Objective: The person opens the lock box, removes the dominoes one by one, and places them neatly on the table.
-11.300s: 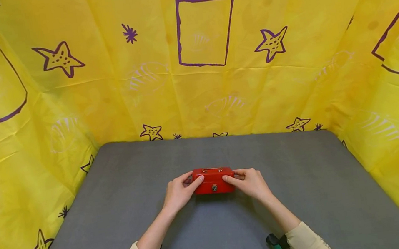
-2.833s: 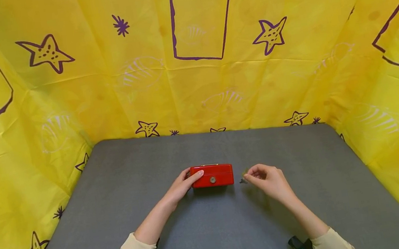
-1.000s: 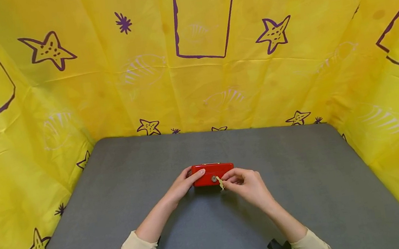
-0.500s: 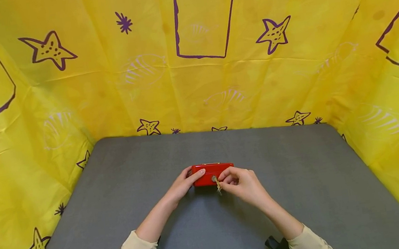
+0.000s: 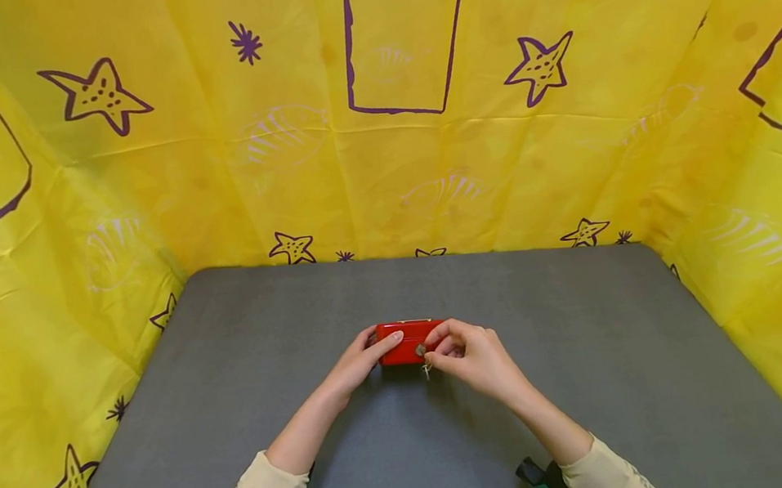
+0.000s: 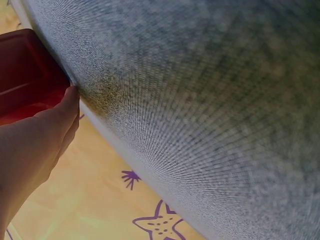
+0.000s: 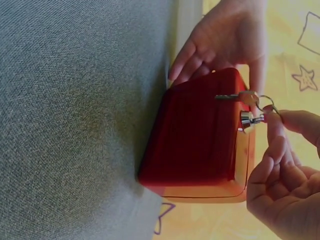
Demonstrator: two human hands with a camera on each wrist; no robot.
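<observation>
A small red cash box (image 5: 398, 353) with a round metal lock (image 7: 245, 121) on its front is held above the table, its underside showing in the right wrist view. My left hand (image 5: 357, 369) grips its left end, thumb over the front and top, the other fingers behind. At the lock, my right hand (image 5: 479, 361) pinches a key (image 7: 257, 120) between thumb and forefinger. The key's blade sits in the lock, and its head is hidden by the fingers. From the same ring (image 7: 270, 102) dangles a second key (image 7: 228, 97), beside the box's front edge.
The dark grey table (image 5: 283, 324) lies under both hands. Yellow cloth walls (image 5: 301, 181) with purple starfish drawings enclose its back and sides. A black strap device (image 5: 536, 475) sits by the right sleeve cuff.
My right hand has brought the keys from beside the box to its front, and one key has gone into the lock. The left hand keeps its grip on the box.
</observation>
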